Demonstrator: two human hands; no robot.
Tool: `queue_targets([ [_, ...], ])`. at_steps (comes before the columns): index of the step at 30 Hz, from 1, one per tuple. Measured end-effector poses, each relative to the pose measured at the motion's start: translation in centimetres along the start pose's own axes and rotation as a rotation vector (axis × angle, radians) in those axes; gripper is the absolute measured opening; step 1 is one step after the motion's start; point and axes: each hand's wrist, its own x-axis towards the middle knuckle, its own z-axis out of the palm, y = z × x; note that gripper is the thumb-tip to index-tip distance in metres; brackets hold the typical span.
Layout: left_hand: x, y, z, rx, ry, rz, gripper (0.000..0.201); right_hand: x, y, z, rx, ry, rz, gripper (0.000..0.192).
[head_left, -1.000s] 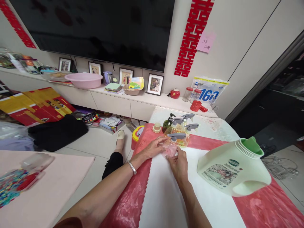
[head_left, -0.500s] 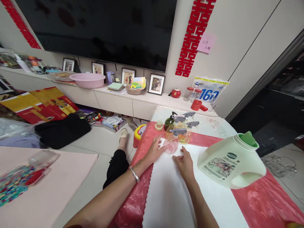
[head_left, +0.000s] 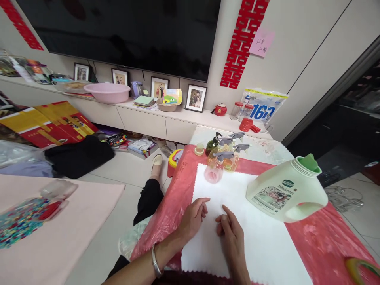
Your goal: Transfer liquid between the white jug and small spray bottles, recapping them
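head view: my left hand (head_left: 192, 217) and right hand (head_left: 230, 228) rest empty on the white sheet (head_left: 252, 221), fingers loosely curled. pink pump bottle (head_left: 214, 171) stands apart at the sheet's far edge, untouched; handling it looks undone.

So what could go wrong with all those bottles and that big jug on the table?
The big jug leans tilted on the white cloth; if its green cap is loose, soap could spill. The little pump bottles stand crowded together, so bumping the pink bottle might topple several. Both hands, left hand and right hand, rest on the cloth; tugging it could drag the jug and pink bottle along.
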Motion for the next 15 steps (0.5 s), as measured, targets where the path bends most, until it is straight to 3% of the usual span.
queue_targets([
  [10,-0.5,0.2,-0.2,-0.115,0.019,0.006,0.045,-1.0,0.3,0.5,-0.088,0.052,-0.061,0.078],
  [15,-0.8,1.2,-0.3,-0.126,0.039,-0.032,0.044,-0.8,0.5,0.4,-0.113,0.019,-0.056,0.080],
])
